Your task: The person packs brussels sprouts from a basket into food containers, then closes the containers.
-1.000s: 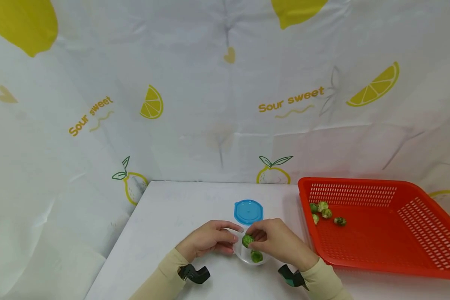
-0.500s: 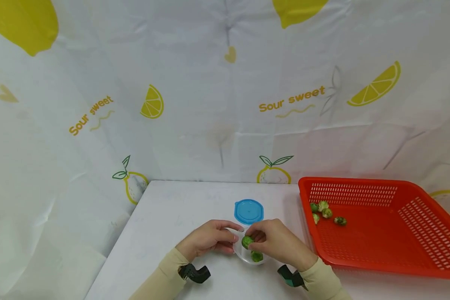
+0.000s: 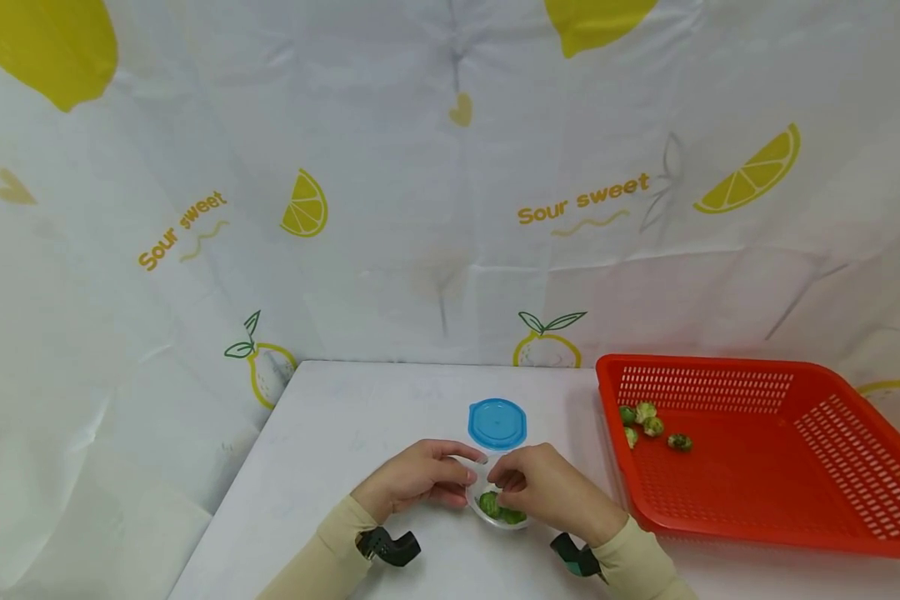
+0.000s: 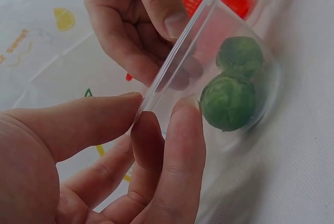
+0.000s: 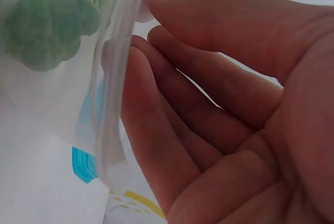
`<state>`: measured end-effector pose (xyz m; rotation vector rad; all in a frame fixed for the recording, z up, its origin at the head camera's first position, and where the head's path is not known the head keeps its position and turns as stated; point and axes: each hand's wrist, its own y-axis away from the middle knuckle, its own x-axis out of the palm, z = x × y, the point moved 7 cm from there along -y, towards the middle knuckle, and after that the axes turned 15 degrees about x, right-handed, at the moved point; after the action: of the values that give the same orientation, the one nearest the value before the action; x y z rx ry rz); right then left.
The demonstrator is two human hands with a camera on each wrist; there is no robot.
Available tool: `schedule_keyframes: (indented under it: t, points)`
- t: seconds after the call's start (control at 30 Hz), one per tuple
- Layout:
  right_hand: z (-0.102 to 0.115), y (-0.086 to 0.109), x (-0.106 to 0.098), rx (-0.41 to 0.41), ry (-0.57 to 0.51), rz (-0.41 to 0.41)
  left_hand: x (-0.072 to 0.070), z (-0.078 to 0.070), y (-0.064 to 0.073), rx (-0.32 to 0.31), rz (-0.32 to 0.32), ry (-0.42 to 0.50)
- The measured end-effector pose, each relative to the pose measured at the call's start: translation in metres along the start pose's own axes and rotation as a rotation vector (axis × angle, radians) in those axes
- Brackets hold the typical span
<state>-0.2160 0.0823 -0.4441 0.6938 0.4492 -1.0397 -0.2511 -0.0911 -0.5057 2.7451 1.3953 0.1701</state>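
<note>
On the white table stands a clear plastic tub [image 3: 482, 478] holding two green Brussels sprouts, side by side low in it. In the left wrist view one sprout [image 4: 229, 103] shows nearer through the wall, the other sprout [image 4: 240, 56] just beyond. My left hand [image 3: 423, 475] pinches the rim from the left, thumb and fingers on either side of the wall. Over the tub's right side is my right hand [image 3: 553, 490], its fingers loosely bent at the rim and holding nothing. From the head, that hand partly covers the tub.
Behind the tub lies a blue lid [image 3: 497, 424] flat on the table. To the right is a large red plastic basket [image 3: 750, 483], with several more sprouts [image 3: 652, 427] in its left corner. A lemon-printed white sheet [image 3: 420, 167] hangs behind.
The sprout pinched in my right hand has dropped into the tub beside the other one. My right fingers have let go and shifted slightly. The left hand keeps its place.
</note>
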Motion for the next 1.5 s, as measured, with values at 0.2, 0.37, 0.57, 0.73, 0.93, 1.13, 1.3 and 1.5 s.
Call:
schedule_keyframes:
  t: [0.2, 0.37, 0.57, 0.73, 0.93, 1.13, 1.3, 1.5]
  points:
    - [0.001, 0.002, -0.002, -0.008, 0.011, -0.013, 0.001, 0.0, 0.0, -0.001, 0.007, 0.005]
    - [0.004, 0.004, -0.005, -0.03, 0.037, -0.033, 0.0, 0.001, -0.001, 0.003, 0.005, 0.002]
    - [0.009, 0.018, -0.02, -0.013, 0.082, -0.093, -0.001, 0.002, -0.001, 0.003, 0.006, -0.007]
    - [0.02, 0.042, -0.053, 0.005, 0.158, -0.159, -0.003, 0.003, 0.0, -0.002, -0.009, -0.025]
    - [0.012, 0.064, -0.111, -0.031, 0.237, -0.271, -0.002, 0.004, -0.001, -0.008, 0.001, -0.024]
    - [-0.027, 0.061, -0.166, 0.063, 0.245, -0.286, 0.0, 0.004, -0.002, -0.014, -0.006, -0.03]
    - [-0.068, 0.046, -0.194, 0.136, 0.263, -0.273, 0.0, 0.003, -0.002, -0.014, -0.008, -0.031]
    - [-0.106, 0.029, -0.205, 0.225, 0.254, -0.224, 0.0, 0.002, -0.001, -0.018, -0.008, -0.03]
